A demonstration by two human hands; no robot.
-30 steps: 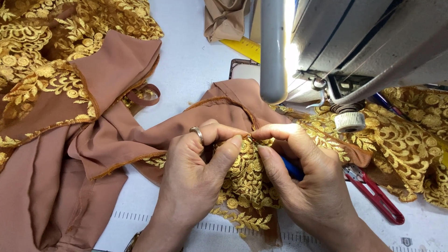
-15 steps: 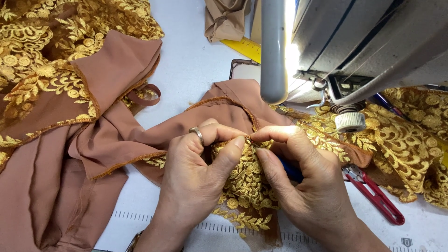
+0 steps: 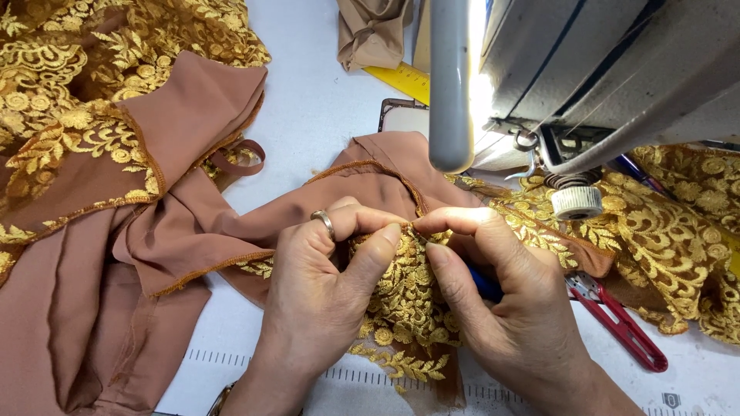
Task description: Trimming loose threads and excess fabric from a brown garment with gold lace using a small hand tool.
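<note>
Hands, left hand (image 3: 324,285) and right hand (image 3: 509,308), pinching gold lace (image 3: 408,296) beside red snips (image 3: 620,323).

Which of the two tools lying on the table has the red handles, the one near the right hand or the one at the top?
The one near the right hand: the thread snips are red, while the ruler at the top is yellow.

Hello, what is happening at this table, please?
A person works on brown fabric with gold lace at a sewing machine. The left hand, wearing a ring, and the right hand pinch the lace edge together where their fingertips meet, in front of the machine. Something blue shows under the right hand; what it is cannot be told. Red snips lie on the table to the right, and a yellow ruler lies farther back.
</note>
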